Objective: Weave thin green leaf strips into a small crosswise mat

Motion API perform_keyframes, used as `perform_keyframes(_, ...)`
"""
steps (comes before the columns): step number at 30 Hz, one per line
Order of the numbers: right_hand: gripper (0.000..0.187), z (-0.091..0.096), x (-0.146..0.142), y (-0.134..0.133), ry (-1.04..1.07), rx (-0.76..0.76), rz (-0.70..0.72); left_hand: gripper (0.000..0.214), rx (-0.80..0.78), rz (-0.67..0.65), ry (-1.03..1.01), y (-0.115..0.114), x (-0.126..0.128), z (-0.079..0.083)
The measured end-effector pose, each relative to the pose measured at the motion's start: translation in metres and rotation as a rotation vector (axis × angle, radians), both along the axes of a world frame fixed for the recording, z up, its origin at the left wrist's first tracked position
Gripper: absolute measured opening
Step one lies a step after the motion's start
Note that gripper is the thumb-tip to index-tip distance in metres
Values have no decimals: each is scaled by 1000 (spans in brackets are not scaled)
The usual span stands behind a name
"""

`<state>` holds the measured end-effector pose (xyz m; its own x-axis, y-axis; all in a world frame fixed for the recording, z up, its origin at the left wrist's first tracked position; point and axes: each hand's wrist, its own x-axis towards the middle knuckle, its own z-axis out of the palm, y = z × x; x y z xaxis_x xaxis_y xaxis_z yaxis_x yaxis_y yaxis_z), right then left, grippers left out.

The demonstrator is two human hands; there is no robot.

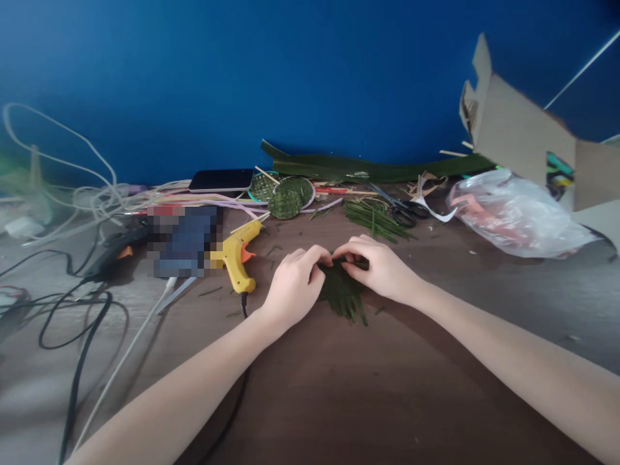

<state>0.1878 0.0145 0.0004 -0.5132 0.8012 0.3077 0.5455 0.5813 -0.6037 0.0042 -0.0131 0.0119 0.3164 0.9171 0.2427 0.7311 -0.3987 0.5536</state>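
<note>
Both my hands meet over a bunch of dark green leaf strips (345, 294) on the brown table. My left hand (298, 281) pinches the strips at their upper left side, thumb and forefinger together. From the right, my right hand (375, 265) has its fingers curled and closed on the same strips near the top. The loose ends fan out towards me below the fingers. Just beyond lies a pile of cut green strips (378, 218), beside black-handled scissors (407, 210). Small round woven green pieces (285, 197) rest farther back.
Left of my hands lies a yellow glue gun (237, 255) with its cord running towards me. A phone (221, 179), tangled white cables (106, 194) and black cords crowd the left. Long green leaves (339, 168) line the blue wall. A plastic bag (520, 213) and cardboard box (526, 123) stand right.
</note>
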Motion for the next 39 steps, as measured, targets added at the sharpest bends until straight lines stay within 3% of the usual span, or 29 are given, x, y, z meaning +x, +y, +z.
perform_keyframes(12,14,5,1,-2,134,-103,-57,26,47,-45,137,0,2,1)
perform_keyframes(23,13,6,4,-4,208,-30,-31,28,249,-182,445,-5,4,0)
perform_keyframes(34,29,8,5,-6,185,74,75,33,179,-139,407,-2,4,-2)
perform_keyframes(39,30,4,3,-5,162,48,-46,32,96,-102,268,0,4,-1)
